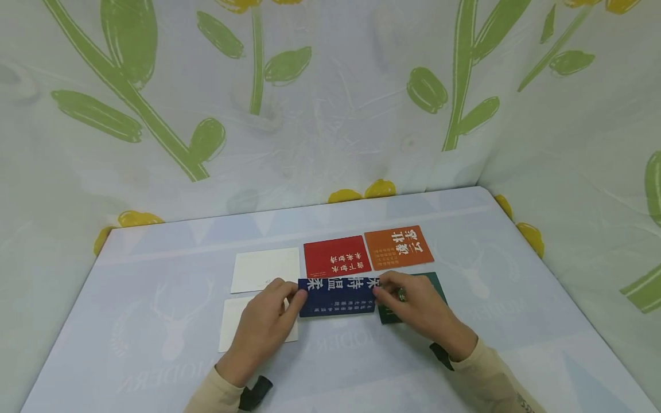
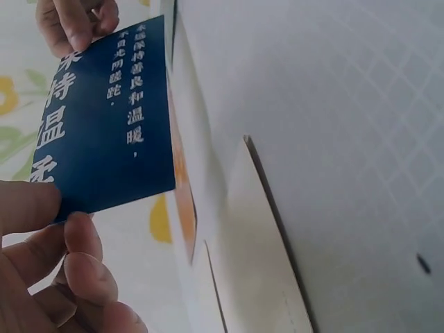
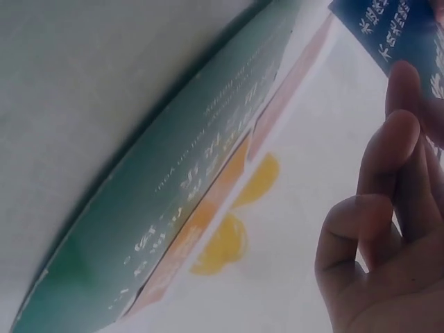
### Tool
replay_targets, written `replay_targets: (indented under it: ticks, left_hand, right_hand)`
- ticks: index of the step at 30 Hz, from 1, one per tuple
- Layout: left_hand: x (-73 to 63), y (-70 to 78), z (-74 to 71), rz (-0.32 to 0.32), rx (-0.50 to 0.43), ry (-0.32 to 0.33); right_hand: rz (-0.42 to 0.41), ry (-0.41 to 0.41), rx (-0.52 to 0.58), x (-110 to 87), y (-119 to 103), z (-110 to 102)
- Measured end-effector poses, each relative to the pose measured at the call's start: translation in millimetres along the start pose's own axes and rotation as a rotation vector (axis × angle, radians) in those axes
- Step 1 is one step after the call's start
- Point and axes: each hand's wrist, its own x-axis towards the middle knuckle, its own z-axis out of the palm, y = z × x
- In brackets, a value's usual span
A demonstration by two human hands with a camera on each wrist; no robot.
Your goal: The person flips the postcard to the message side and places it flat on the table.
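Observation:
A dark blue card [image 1: 337, 299] with white Chinese characters is held up over the middle of the table. My left hand [image 1: 271, 312] pinches its left edge between thumb and fingers, as the left wrist view also shows with the blue card [image 2: 114, 132] tilted. The opposite edge is pinched by my right hand [image 1: 420, 301]. Beneath the right hand lies a green card [image 1: 436, 281], partly covered; its white lettering shows in the right wrist view. A cream card [image 1: 229, 324] lies partly hidden under the left hand.
Behind the blue card, a red card [image 1: 335, 255] and an orange card [image 1: 400, 248] lie side by side. Another cream card [image 1: 265, 268] is at their left. The pale patterned table [image 1: 170, 315] meets a hanging flowered cloth [image 1: 330, 115] along its back and sides.

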Motion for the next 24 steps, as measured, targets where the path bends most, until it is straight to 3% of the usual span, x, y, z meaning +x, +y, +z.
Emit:
replay_targets:
  ticks: [10,18,24]
  left_hand:
    - [-0.4,1.1,-5.7,-0.034,-0.141,-0.02]
    - [-0.6,-1.4,-6.9,0.02,-0.21,0.006]
    - [-0.5,-3.0,-7.4,0.041,-0.229,0.013]
  right_hand:
    - [0.018,0.024,-0.016,-0.9,-3.3,-3.5]
    - [-0.099,0.069,0.029,-0.1,1.2,-4.5]
    - [-0.088,0.086,0.051,-0.8,3.8,-4.5]
